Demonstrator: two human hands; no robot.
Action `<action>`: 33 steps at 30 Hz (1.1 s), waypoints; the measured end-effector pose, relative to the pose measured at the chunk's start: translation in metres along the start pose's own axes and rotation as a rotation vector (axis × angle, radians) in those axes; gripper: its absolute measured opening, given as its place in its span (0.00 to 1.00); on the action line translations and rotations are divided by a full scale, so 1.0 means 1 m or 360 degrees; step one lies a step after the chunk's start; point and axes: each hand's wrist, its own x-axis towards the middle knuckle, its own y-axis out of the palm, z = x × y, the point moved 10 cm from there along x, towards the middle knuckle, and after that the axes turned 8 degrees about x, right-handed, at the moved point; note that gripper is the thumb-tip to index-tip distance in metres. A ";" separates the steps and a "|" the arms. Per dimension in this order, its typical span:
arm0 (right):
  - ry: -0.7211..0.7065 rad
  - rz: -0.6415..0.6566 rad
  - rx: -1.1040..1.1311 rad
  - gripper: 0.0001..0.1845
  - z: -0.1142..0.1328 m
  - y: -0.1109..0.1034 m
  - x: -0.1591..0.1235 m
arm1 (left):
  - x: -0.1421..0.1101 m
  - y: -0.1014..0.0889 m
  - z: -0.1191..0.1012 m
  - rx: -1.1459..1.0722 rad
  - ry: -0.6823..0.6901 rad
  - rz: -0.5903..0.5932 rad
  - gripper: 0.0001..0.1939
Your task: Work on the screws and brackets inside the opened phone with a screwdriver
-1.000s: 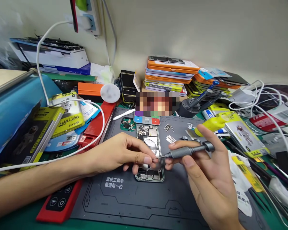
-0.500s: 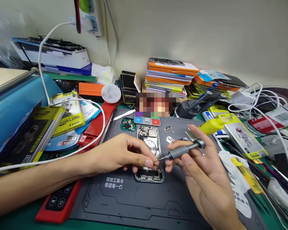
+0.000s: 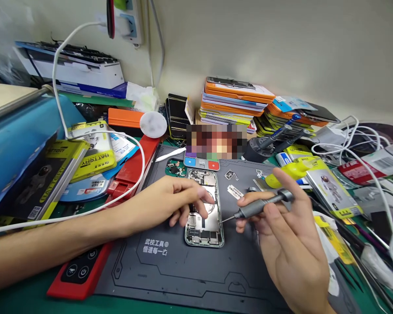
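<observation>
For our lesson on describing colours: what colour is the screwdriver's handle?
The screwdriver's handle is dark grey; the head view shows it best.

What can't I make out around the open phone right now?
Head view: part of the phone, hidden by the left hand.
Head view: whether the tip of the screwdriver touches the phone, too small to tell.
Head view: whatever lies under the pixelated patch beyond the phone, blurred out.

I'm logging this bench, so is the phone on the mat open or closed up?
Open. The phone on the gray mat has its internal parts bare, no cover over them; the left hand hides some.
</observation>
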 end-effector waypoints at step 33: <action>-0.1108 0.0799 -0.1184 0.26 0.042 0.047 -0.043 | -0.002 -0.002 -0.003 0.0081 0.0044 -0.0039 0.16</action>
